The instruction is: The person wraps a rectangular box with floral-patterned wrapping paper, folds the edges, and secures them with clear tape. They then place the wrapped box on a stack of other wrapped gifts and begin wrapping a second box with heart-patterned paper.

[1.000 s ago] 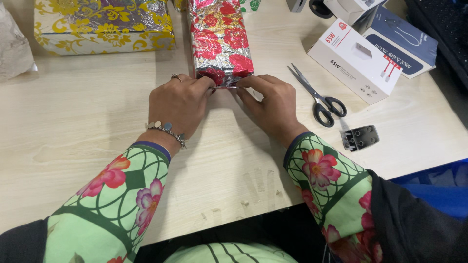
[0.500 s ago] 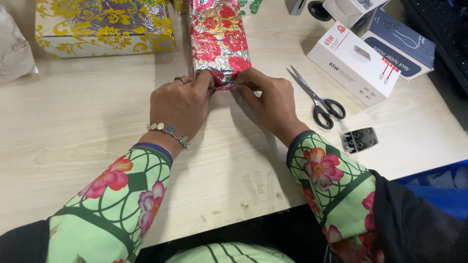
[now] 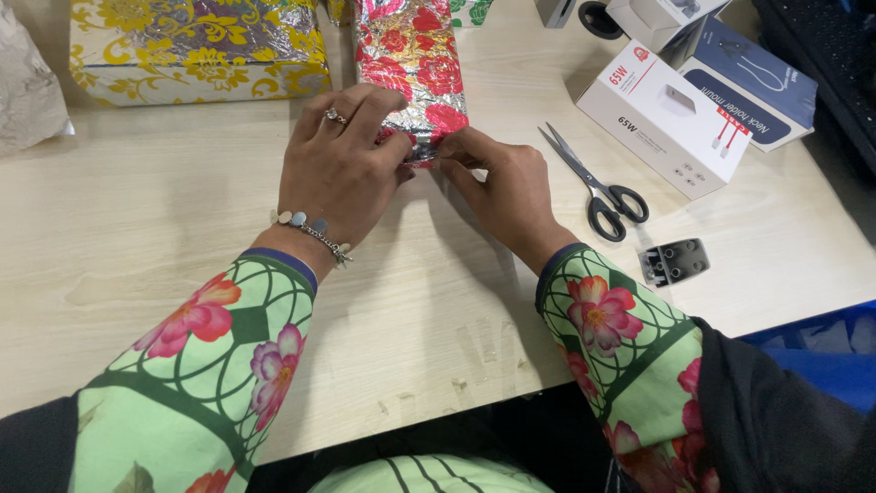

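Both hands have shifted slightly up the table since the earlier frames, and the left hand (image 3: 342, 164) now lies further over the near end of the red parcel (image 3: 411, 55), where before it pressed at the end from the side. That hand rests palm down, fingers curled over the parcel's near left corner; a ring sits on one finger and a bracelet (image 3: 315, 233) on the wrist. The right hand (image 3: 502, 183) meets it from the other side, its fingertips pinched on the folded foil flap at the parcel's near end. Both hands are closed on the wrapping, not spread.

The red parcel is a long box in shiny foil with red roses. It lies on the pale wooden table (image 3: 164, 237), straight ahead of the person, running away from them toward the top edge of the view.

To its left, a little apart, sits a wider gold parcel (image 3: 196, 46) with yellow flowers. Scissors (image 3: 598, 187) with black handles lie shut just right of the right hand. A white box (image 3: 671, 119) lies beyond them, with a blue box (image 3: 762, 87) touching it behind. A small dark metal clip (image 3: 673, 262) lies near the right sleeve. Both sleeves are green with pink flowers.
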